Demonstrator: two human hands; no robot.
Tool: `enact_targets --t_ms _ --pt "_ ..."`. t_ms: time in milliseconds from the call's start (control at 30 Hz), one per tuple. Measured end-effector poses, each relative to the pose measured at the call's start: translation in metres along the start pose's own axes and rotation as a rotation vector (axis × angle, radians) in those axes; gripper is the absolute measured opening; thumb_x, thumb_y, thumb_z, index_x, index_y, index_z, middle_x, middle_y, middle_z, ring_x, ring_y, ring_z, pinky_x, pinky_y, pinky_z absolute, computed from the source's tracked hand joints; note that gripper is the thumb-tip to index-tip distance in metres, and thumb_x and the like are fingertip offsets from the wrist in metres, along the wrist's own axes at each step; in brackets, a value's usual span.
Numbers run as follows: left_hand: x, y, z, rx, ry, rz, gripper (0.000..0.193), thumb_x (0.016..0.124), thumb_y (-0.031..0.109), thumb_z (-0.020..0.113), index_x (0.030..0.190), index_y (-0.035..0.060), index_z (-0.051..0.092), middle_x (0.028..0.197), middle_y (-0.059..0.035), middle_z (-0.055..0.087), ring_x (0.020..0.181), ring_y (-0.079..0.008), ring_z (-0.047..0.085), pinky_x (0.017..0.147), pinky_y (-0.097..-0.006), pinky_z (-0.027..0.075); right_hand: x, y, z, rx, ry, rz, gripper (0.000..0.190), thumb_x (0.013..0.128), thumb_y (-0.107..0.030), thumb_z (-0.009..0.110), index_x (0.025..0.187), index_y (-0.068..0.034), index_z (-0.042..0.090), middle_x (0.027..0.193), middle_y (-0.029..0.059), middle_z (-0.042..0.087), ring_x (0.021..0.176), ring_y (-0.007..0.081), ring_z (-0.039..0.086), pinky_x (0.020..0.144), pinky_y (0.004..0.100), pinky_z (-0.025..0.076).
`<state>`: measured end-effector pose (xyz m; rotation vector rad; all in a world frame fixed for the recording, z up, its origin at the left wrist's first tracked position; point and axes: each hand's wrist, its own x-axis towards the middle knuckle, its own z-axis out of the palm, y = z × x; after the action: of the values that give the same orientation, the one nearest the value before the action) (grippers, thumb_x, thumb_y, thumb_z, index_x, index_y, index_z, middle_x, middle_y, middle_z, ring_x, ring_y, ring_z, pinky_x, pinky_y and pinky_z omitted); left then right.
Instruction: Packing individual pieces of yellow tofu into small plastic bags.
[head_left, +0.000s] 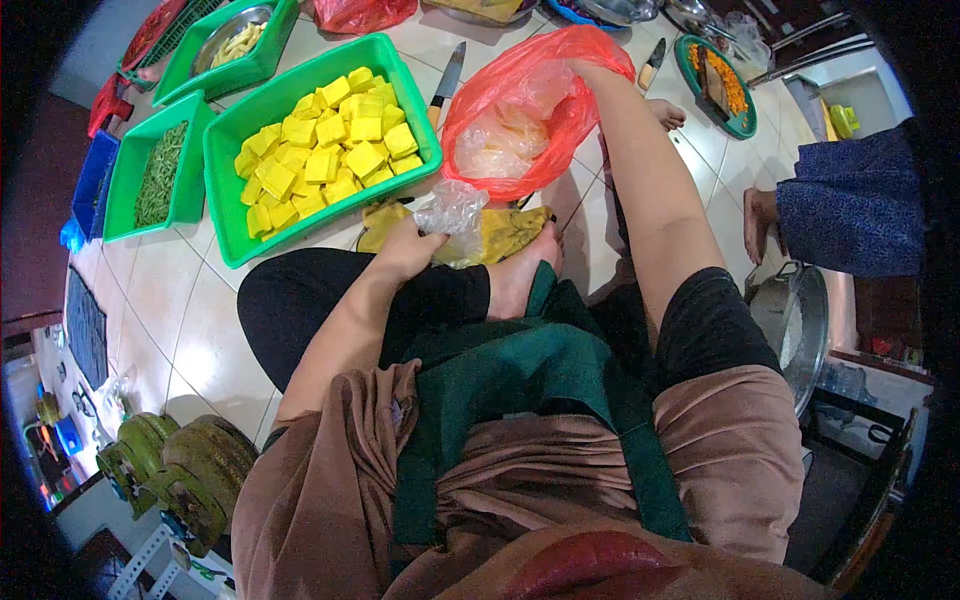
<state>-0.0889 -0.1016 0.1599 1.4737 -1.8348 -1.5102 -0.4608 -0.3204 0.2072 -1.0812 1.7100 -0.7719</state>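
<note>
My left hand (411, 251) grips a crumpled clear plastic bag (452, 214) above a yellow cloth (517, 231) by my foot. The right arm reaches to a red plastic bag (480, 97) that lies wide on the floor; my right hand (589, 71) is at its upper right rim, its fingers hidden by the red film. Inside the red bag are crumpled clear plastic bags (506, 139). Left of it stands a green plastic basin (322, 241) with many yellow tofu blocks (321, 166). Between basin and bag lies a knife (450, 75) with a wooden handle.
Left are a green basin (112, 202) of chopped green vegetables and another (277, 56) holding a metal bowl. At the right lie a second knife (652, 64) and a round green tray (742, 131) with chopped orange food. Another person's feet (756, 225) and a large metal pot (814, 337) are farther right.
</note>
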Motion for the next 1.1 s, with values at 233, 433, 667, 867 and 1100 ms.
enact_targets --t_ms 233,433,667,867,1100 --pt "-0.002 -0.006 -0.003 -0.019 0.009 -0.020 0.038 0.077 0.024 0.060 0.109 0.0034 0.058 0.098 -0.0173 0.063 0.093 -0.0291 0.060 0.081 -0.0352 0.044 0.003 -0.019 0.049 -0.090 -0.020 -0.029 0.049 0.086 -0.037 0.051 0.121 -0.003 0.049 0.124 0.0141 0.051 0.106 0.0257 0.054 0.092 0.0375 0.041" --pt "-0.007 0.010 -0.007 -0.030 -0.024 -0.048 0.040 0.076 0.024 0.061 0.110 0.0035 0.057 0.100 -0.0180 0.062 0.095 -0.0309 0.059 0.083 -0.0354 0.044 -0.022 -0.013 0.067 -0.177 -0.019 -0.043 0.048 0.085 -0.036 0.052 0.120 -0.002 0.049 0.123 0.0145 0.051 0.105 0.0259 0.054 0.092 0.0376 0.041" --pt "-0.006 -0.001 -0.007 0.034 -0.022 -0.021 0.040 0.075 0.021 0.059 0.111 0.0036 0.056 0.099 -0.0188 0.063 0.095 -0.0309 0.059 0.083 -0.0361 0.044 -0.067 -0.010 0.113 -0.269 -0.033 -0.071 0.048 0.085 -0.035 0.052 0.119 -0.002 0.050 0.123 0.0150 0.051 0.105 0.0263 0.055 0.091 0.0377 0.041" --pt "-0.002 -0.005 -0.002 0.019 -0.017 0.019 0.040 0.076 0.021 0.059 0.111 0.0036 0.056 0.098 -0.0188 0.063 0.094 -0.0309 0.060 0.082 -0.0357 0.045 -0.054 -0.021 0.107 -0.338 -0.010 -0.092 0.047 0.085 -0.035 0.053 0.118 -0.002 0.051 0.122 0.0155 0.051 0.104 0.0265 0.055 0.091 0.0377 0.042" --pt "-0.007 0.013 -0.005 0.009 -0.040 -0.027 0.040 0.075 0.020 0.060 0.110 0.0024 0.056 0.098 -0.0182 0.063 0.092 -0.0294 0.060 0.081 -0.0348 0.045 -0.057 -0.008 0.063 -0.430 -0.003 -0.113 0.046 0.084 -0.034 0.053 0.117 -0.002 0.051 0.122 0.0160 0.052 0.104 0.0269 0.055 0.091 0.0378 0.042"
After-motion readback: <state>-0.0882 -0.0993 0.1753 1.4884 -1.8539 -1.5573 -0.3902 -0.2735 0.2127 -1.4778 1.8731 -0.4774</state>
